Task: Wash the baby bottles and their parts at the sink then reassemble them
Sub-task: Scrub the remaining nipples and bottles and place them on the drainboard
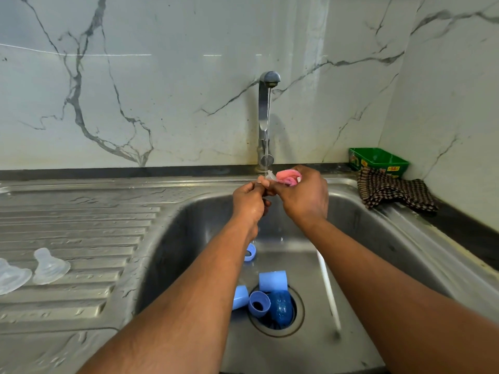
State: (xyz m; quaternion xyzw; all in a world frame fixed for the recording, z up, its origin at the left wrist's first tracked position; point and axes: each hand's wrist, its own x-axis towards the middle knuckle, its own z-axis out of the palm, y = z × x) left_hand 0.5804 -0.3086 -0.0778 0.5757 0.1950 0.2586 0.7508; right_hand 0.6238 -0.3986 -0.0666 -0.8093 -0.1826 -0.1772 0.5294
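L hand (249,197) pinches a clear teat (270,176) under tap (266,117) water; R hand (302,195) grips a pink sponge (289,176) over the sink (378,238).

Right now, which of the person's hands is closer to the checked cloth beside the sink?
The right hand. It holds a pink sponge under the tap, toward the side where the checked cloth lies on the sink's edge. The left hand is beyond it, farther from the cloth.
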